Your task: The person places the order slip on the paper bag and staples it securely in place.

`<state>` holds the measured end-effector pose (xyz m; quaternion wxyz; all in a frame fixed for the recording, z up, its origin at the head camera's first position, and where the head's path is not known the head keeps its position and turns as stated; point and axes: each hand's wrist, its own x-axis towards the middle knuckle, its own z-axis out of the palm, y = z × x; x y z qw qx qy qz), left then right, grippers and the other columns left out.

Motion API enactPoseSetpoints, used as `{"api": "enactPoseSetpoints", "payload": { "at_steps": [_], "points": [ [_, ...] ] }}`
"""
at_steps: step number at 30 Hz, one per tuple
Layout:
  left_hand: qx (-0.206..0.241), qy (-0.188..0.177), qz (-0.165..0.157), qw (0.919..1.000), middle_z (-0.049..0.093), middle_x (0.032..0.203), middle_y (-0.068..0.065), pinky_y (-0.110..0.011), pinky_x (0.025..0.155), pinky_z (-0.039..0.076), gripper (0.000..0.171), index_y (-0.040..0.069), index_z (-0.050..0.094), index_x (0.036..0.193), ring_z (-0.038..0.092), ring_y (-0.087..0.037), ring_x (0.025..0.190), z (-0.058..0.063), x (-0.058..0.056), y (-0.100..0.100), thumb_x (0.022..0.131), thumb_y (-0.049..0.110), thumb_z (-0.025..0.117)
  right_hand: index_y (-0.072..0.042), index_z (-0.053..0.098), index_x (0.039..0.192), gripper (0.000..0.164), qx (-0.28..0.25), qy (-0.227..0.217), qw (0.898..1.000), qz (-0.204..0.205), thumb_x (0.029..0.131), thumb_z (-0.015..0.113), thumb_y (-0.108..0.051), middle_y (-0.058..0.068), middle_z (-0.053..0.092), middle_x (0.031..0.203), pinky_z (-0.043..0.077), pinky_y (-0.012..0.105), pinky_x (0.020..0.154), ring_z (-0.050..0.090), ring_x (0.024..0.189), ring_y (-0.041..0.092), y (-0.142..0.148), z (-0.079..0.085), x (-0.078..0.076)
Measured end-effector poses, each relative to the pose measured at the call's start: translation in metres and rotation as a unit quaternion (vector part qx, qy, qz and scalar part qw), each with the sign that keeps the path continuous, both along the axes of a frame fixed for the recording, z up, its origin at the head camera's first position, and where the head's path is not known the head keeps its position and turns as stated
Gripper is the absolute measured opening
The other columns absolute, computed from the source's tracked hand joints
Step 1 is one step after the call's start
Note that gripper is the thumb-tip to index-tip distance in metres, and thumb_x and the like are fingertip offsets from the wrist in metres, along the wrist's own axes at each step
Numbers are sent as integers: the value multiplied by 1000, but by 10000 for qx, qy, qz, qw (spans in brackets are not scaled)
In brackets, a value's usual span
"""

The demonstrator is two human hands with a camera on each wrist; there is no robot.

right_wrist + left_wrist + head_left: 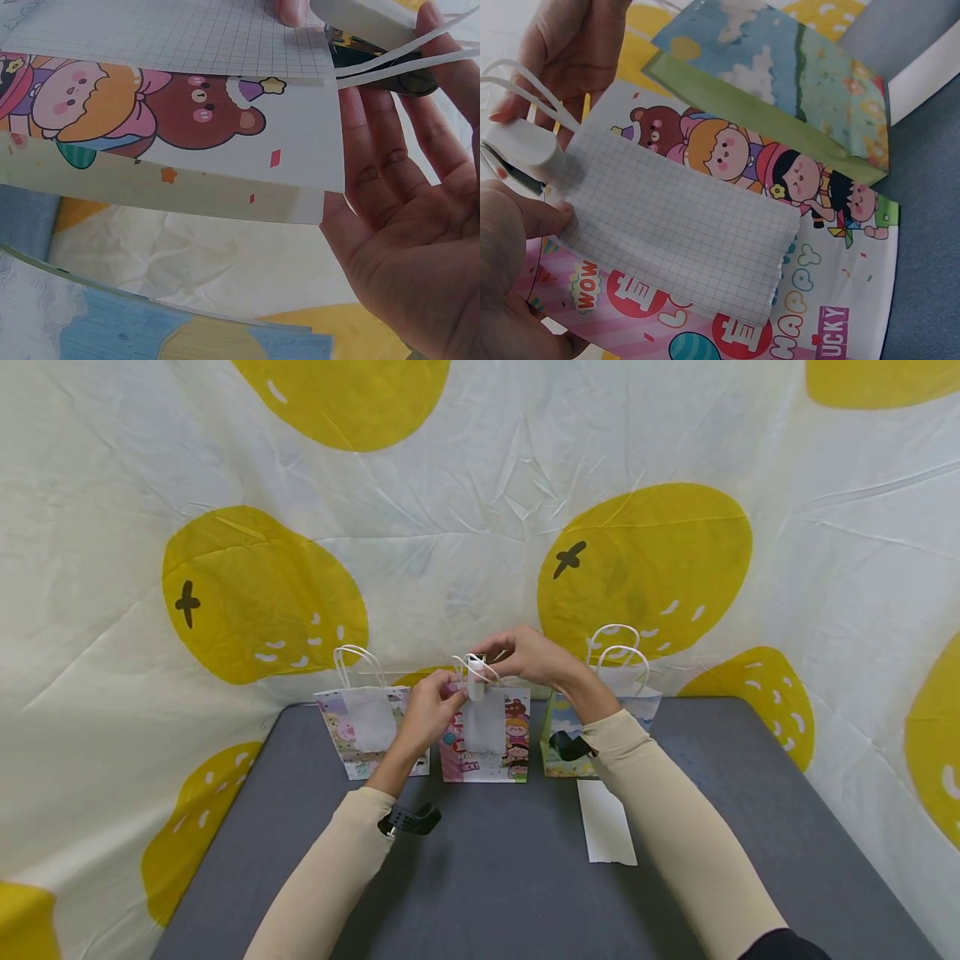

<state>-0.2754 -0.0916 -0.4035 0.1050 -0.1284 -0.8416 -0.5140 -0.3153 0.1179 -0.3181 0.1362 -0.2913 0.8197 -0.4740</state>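
A pink and white cartoon paper bag point(517, 762) stands mid-table with a sheet of grid paper point(682, 225) lying flat against its front. At the bag's top edge, my left hand point(429, 717) pinches paper and bag together, thumb in front. My right hand point(534, 658) holds what looks like a small white stapler point(529, 150) across that same edge, between the bag's white cord handles point(409, 64). In the right wrist view the stapler's dark underside shows, and several right fingers point(390, 154) reach behind the bag. Whether its jaws bite the paper is hidden.
To the left stands another paper bag point(337, 739) with a white sheet on its front. A blue and green bag point(558, 760) stands on the right, partly behind my right arm. One loose white slip point(606, 822) lies on the grey table point(510, 877). Patterned cloth point(465, 493) hangs behind.
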Motion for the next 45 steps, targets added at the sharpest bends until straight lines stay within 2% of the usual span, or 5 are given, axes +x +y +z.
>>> {"api": "enactPoseSetpoints", "payload": {
  "at_steps": [13,19,26,35,45],
  "points": [
    [38,-137,-70,9999,71,98,-9,-34,75,52,14,5,70,107,63,-20,84,-1,0,0,96,14,72,-6,68,130,38,-82,-181,9998,82,94,74,-18,14,71,114,53,47,95,65,108,32,3,-2,0],
    [4,-335,-41,9994,70,102,-7,-36,75,52,18,8,70,109,62,-21,86,1,1,-1,97,21,71,-7,55,145,42,-208,-306,9988,334,106,56,-21,14,66,127,51,47,101,64,113,29,7,-8,3],
    [-12,-334,30,9994,69,99,-8,-35,74,51,17,6,69,107,60,-21,84,2,-1,0,97,20,72,-10,48,150,67,-381,-704,9965,239,109,23,-56,15,60,138,41,51,110,62,123,33,9,-11,9],
    [-62,-240,11,9997,67,96,-8,-35,74,50,13,6,67,100,59,-21,82,1,-2,0,96,17,71,-12,55,142,57,53,489,9984,-289,92,77,-30,8,67,114,56,40,85,66,98,25,-3,-20,15],
    [-6,-224,63,9997,67,90,-8,-32,71,49,9,4,68,99,59,-20,80,3,-3,1,95,12,70,-14,64,128,48,116,1090,9937,-251,85,85,-22,5,69,112,57,38,80,67,96,22,-8,-21,17]
  ]
}}
